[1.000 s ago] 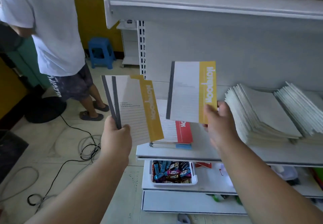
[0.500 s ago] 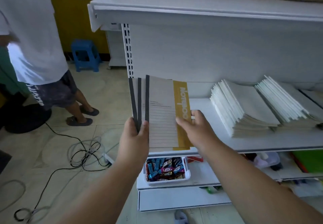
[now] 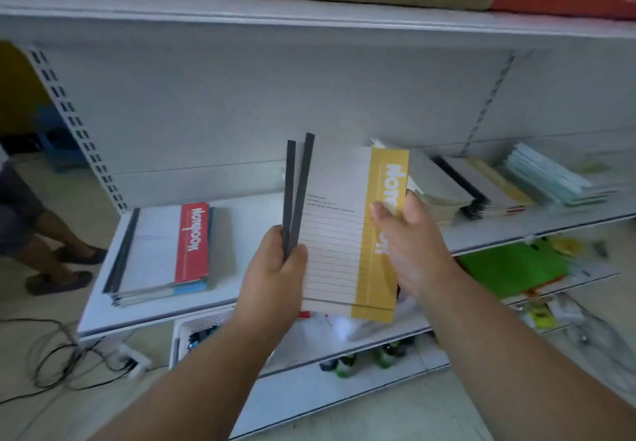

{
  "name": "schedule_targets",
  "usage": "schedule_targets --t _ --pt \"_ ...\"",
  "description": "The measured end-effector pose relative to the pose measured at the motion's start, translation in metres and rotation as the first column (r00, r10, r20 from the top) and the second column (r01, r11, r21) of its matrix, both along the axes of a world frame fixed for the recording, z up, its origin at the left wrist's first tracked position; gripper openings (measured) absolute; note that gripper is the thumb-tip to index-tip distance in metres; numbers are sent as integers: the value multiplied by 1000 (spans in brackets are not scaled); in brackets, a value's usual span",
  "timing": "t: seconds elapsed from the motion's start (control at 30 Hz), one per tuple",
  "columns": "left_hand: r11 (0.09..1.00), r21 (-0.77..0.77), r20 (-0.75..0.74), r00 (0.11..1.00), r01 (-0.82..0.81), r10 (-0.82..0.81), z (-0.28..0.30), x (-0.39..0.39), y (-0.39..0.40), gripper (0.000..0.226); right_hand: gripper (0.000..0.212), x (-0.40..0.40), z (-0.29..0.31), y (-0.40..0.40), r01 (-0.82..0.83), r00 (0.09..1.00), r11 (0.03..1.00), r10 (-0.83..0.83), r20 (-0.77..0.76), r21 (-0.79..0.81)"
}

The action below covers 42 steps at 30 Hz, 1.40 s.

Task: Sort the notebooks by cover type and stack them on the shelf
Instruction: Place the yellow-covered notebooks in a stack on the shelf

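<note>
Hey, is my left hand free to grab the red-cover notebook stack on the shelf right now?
Probably not yet: the left hand grips the spines of the yellow-cover notebooks, shared with the right hand. The path to the red-cover stack looks unobstructed.

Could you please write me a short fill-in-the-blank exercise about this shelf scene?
1. Both hands hold notebooks with a ____ band.
2. The left hand grips them at their ____ spines.
3. The pile lying on the shelf at left has a ____ band on top.
4. The right hand holds the ____ edge of the notebooks.

Missing words: yellow; black; red; right
</note>
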<state>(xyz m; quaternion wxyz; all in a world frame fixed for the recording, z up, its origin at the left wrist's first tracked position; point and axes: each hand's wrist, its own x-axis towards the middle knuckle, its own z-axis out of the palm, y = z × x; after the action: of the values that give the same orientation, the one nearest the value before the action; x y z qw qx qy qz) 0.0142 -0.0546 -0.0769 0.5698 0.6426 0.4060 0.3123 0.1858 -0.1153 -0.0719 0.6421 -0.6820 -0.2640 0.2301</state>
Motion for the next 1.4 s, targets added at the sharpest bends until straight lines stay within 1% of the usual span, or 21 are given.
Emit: schedule_targets --t 0.1,0.2,0.3,0.37,0.4,0.47,0.57,0.6,0.7,0.73,0.8,0.87,0.93,0.97,1.07,1.13,1.2,1.23,1.33,1.37,1.4 --pt "998 -8 -17 998 64 -64 1 76 -45 24 11 76 6 -58 -5 1000 997 5 0 -74" --pt "992 10 -16 992 128 -128 5 148 -84 25 10 142 16 -104 34 999 997 -36 -22 -74" --pt "989 10 -22 989 146 -146 9 208 -107 20 16 197 20 -130 81 996 994 -84 -41 -75" --pt "985 -31 -33 985 171 -172 10 241 -114 15 12 230 21 -136 88 996 989 -91 -21 -116" --pt "982 -46 -36 982 184 -186 10 256 -115 14 9 247 20 -136 100 995 984 -100 6 -150" --pt "977 -30 -41 977 210 -211 11 286 -113 13 16 280 22 -133 128 991 965 -114 70 -228" --pt "970 69 -160 962 234 -221 9 333 -102 11 36 328 23 -129 138 984 924 -87 154 -356" --pt "966 82 -200 954 245 -225 8 348 -99 11 38 343 26 -127 136 979 905 -60 194 -403" --pt "955 94 -314 918 282 -241 6 391 -89 14 22 393 29 -117 163 941 832 31 338 -531" --pt "952 95 -339 909 290 -243 5 406 -86 15 20 407 30 -111 178 925 803 62 376 -569" --pt "945 152 -398 893 290 -210 2 435 -79 20 24 438 25 -97 193 888 757 135 439 -624" --pt "943 211 -461 877 259 -138 -6 461 -72 16 23 465 17 -79 179 853 735 216 475 -654" --pt "953 216 -544 837 211 -62 -14 482 -65 8 17 488 9 -59 162 795 705 321 515 -690" --pt "959 209 -587 809 193 -35 -18 491 -62 8 16 499 5 -49 159 763 688 370 531 -708" --pt "971 187 -676 737 152 15 -19 515 -54 9 19 523 -4 -23 192 682 613 478 553 -766" --pt "975 185 -712 700 125 45 -15 524 -50 7 18 529 -11 -6 197 653 561 537 534 -804" --pt "974 191 -766 639 122 70 -16 532 -48 9 16 532 -23 6 186 632 513 591 502 -838" --pt "973 198 -792 604 117 88 -17 534 -49 14 18 531 -29 9 186 623 510 600 502 -840" --pt "953 284 -851 486 108 199 -21 538 -53 41 43 532 -40 8 181 630 596 541 557 -783" --pt "937 329 -854 460 116 242 -22 538 -54 47 47 532 -41 7 182 633 627 515 578 -757" --pt "923 364 -848 455 126 272 -22 537 -55 50 47 531 -41 4 181 622 657 500 603 -732"
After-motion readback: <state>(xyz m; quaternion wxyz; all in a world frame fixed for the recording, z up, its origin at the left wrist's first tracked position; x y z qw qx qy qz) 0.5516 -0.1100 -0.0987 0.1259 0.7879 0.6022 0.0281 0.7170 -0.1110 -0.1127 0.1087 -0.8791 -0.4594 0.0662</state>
